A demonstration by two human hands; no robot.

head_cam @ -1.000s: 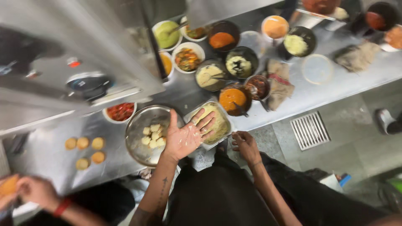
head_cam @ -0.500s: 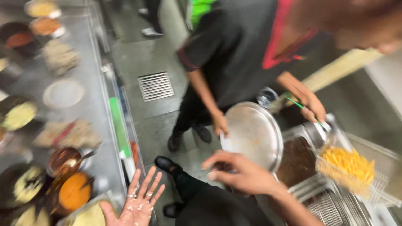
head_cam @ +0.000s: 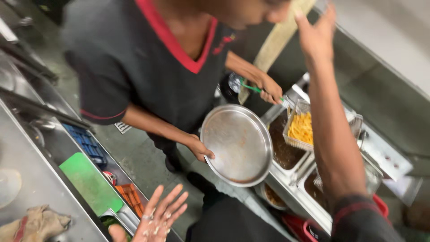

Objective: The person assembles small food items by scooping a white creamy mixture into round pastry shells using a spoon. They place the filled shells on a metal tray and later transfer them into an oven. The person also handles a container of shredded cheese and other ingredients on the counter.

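Observation:
My left hand [head_cam: 157,217] is low in the view, palm up, fingers spread, with pale crumbs stuck to it and nothing held. My right hand [head_cam: 317,36] is raised high at the upper right, fingers apart and empty, its forearm crossing in front of the fryer. A co-worker in a black shirt with a red collar stands facing me. One of their hands holds a round steel plate [head_cam: 237,145] by its rim. The other grips a green-handled tool [head_cam: 253,88] beside a wire basket of yellow fries [head_cam: 301,127].
Fryer vats of dark oil [head_cam: 284,154] run along the right under the basket. On the left, a steel counter [head_cam: 27,157] carries a crumpled cloth [head_cam: 36,222]. Below it are a green cutting board [head_cam: 89,183], a blue crate [head_cam: 87,141] and an orange crate [head_cam: 130,196].
The view has swung from the counter of bowls round to the fryer and the co-worker. My right hand has risen from near the plate to high up. My left hand stays open.

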